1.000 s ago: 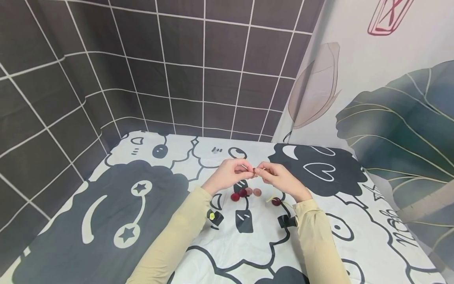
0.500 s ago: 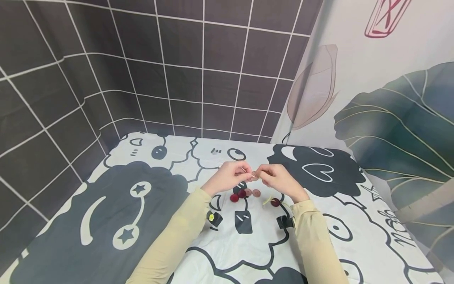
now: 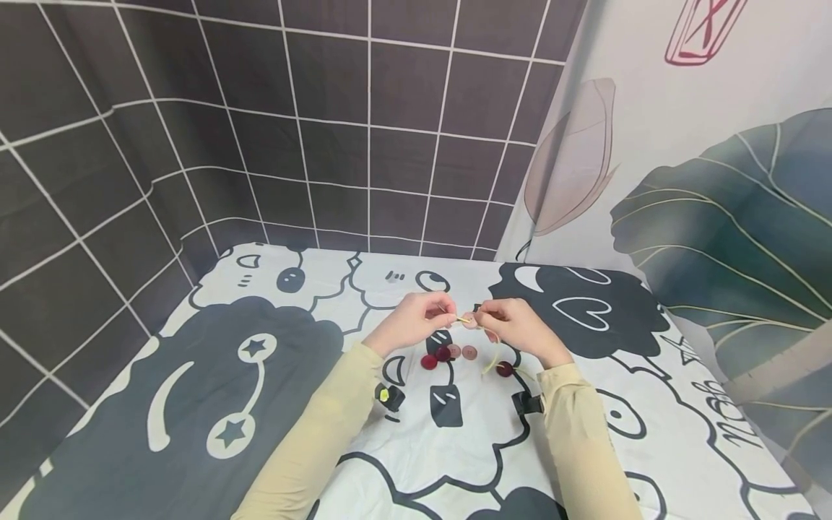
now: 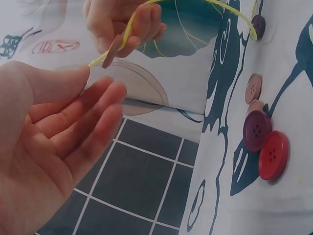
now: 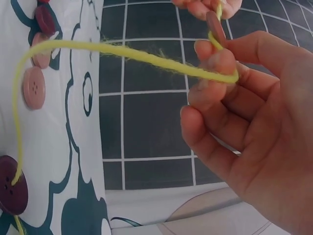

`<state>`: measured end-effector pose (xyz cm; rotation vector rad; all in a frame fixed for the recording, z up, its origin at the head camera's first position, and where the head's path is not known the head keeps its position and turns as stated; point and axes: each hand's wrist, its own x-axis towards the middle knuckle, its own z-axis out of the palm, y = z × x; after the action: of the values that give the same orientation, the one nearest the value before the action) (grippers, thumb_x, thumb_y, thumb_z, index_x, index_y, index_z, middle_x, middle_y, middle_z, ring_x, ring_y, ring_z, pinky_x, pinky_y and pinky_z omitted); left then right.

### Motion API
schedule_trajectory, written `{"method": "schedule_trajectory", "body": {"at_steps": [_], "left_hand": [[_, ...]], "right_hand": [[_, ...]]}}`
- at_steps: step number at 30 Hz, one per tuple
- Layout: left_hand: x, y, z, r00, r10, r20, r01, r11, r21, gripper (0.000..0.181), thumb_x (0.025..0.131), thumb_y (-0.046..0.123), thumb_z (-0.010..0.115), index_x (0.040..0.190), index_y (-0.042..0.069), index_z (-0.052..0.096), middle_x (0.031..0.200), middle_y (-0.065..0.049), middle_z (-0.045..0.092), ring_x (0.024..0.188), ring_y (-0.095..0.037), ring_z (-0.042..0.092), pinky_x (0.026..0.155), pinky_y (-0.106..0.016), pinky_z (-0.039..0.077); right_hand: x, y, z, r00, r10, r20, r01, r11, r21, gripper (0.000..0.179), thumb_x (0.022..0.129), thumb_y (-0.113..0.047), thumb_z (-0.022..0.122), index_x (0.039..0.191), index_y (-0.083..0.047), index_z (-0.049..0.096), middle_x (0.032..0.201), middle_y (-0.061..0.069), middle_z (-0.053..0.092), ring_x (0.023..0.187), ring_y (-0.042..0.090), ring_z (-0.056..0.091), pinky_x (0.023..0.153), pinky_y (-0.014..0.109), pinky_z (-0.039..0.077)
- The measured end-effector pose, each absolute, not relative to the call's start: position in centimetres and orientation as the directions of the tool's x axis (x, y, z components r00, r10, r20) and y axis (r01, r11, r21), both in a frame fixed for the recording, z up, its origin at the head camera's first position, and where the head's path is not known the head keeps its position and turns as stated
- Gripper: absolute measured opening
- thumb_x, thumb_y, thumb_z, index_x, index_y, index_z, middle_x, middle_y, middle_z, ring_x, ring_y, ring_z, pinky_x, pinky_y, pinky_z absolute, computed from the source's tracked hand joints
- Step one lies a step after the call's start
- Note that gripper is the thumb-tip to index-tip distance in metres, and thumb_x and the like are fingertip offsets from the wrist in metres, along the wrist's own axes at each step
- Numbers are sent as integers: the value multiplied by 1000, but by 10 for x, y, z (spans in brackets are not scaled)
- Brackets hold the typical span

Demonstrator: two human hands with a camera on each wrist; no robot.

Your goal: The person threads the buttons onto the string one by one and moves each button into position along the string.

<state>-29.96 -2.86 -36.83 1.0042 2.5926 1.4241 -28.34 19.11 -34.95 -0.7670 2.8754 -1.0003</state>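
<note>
Loose buttons (image 3: 448, 354) lie on the cloth (image 3: 260, 433) beneath both hands (image 3: 468, 321)

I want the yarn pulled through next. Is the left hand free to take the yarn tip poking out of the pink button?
Probably yes: the left hand is open and empty, its thumb right beside the yarn tip sticking out of the pink button; nothing lies between them.

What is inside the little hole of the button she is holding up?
The yellow yarn runs through the pink button, which the right hand pinches. The hole itself is hidden by fingers. The left hand waits at the yarn's tip.
</note>
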Motion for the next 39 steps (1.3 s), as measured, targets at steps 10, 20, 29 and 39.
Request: {"method": "schedule_trajectory", "body": {"at_steps": [10, 20, 29, 39], "left_hand": [[-303, -40, -363, -796, 550, 255, 538, 447, 715, 4, 92, 13, 64, 93, 10, 64, 90, -3, 69, 86, -12, 63, 80, -24, 51], [-307, -56, -350, -801, 518, 299, 548, 436, 714, 5, 91, 14, 64, 89, 10, 64, 87, -4, 69, 79, -11, 64, 77, -27, 49], [-310, -64, -344, -789, 535, 303, 561, 425, 710, 5, 91, 12, 63, 90, 8, 63, 91, -5, 70, 87, -15, 66, 83, -30, 52], [-307, -75, -343, -807, 515, 289, 527, 406, 747, 6, 91, 11, 62, 90, 6, 63, 86, -8, 69, 79, -13, 65, 80, -29, 51]], "right_hand": [[-285, 199, -353, -867, -488, 100, -449, 679, -581, 18, 90, -10, 53, 75, -9, 63, 54, -4, 51, 49, 6, 45, 49, 21, 33], [-293, 209, -352, -853, -522, 31, -447, 696, -562, 21, 93, -15, 56, 76, -7, 65, 53, -8, 48, 51, 7, 46, 52, 22, 34], [-298, 221, -358, -833, -552, -49, -432, 702, -566, 23, 93, -17, 58, 77, -1, 63, 54, -7, 48, 52, 6, 46, 54, 22, 34], [-296, 229, -370, -821, -550, -149, -367, 710, -601, 30, 94, -20, 59, 72, 0, 59, 54, -4, 49, 53, 7, 45, 56, 22, 33]]}}
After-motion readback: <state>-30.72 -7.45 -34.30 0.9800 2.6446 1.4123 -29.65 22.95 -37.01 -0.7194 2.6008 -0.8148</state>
